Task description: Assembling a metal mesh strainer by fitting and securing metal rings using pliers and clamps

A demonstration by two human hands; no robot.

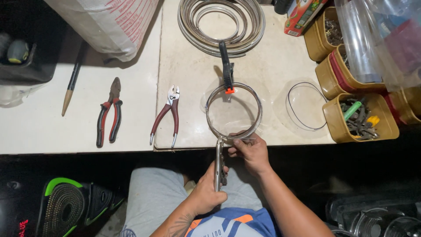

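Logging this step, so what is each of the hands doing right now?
Left hand: closed around the locking pliers.
Right hand: fingers pinching the metal ring at its near edge.

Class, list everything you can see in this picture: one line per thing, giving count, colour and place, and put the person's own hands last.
metal ring: one, silvery, table's near edge
spring clamp: one, black with orange tips, on the ring's far side
locking pliers: one, silvery, gripping the ring's near side
strip coil: one, silvery, far end of table
red-black pliers: one, left
maroon pliers: one, beside them
stick tool: one, dark and wooden, far left
tubs: several, tan, right, holding hardware
wire loop: one, dark, near the tubs
left hand: on the locking pliers
right hand: at the ring
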